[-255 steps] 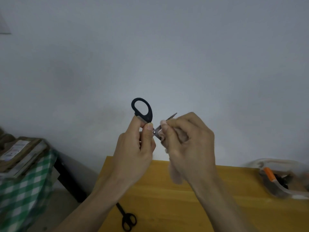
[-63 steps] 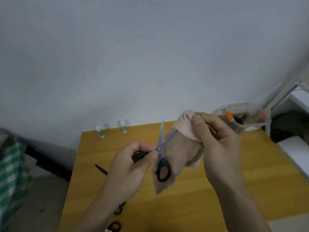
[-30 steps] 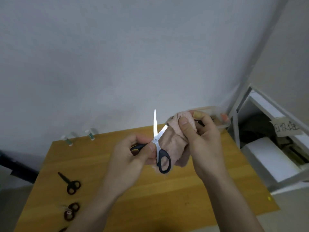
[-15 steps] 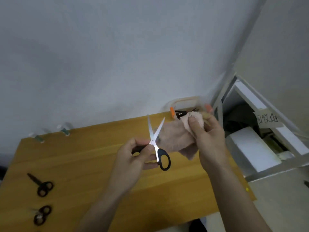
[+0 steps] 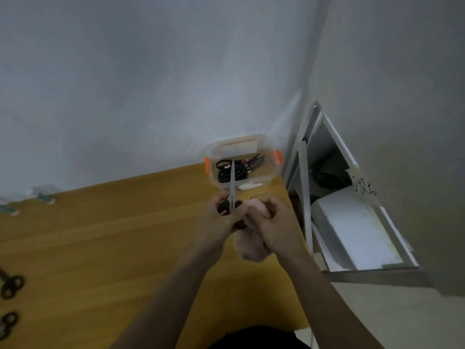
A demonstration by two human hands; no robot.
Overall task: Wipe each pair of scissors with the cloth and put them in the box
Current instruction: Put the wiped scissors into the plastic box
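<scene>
Closed now — the blades of the black-handled scissors [image 5: 232, 187] have come together since half a second ago and point at the clear plastic box [image 5: 273, 176], where more scissors [image 5: 235, 168] already lie. Left hand [image 5: 221, 220] grips the handles; right hand [image 5: 270, 220], pressed against it, clutches the pink cloth [image 5: 250, 249], which hangs below. Both hover over the wooden table [image 5: 100, 235] — two other pairs [image 5: 10, 285] lie at its left edge.
</scene>
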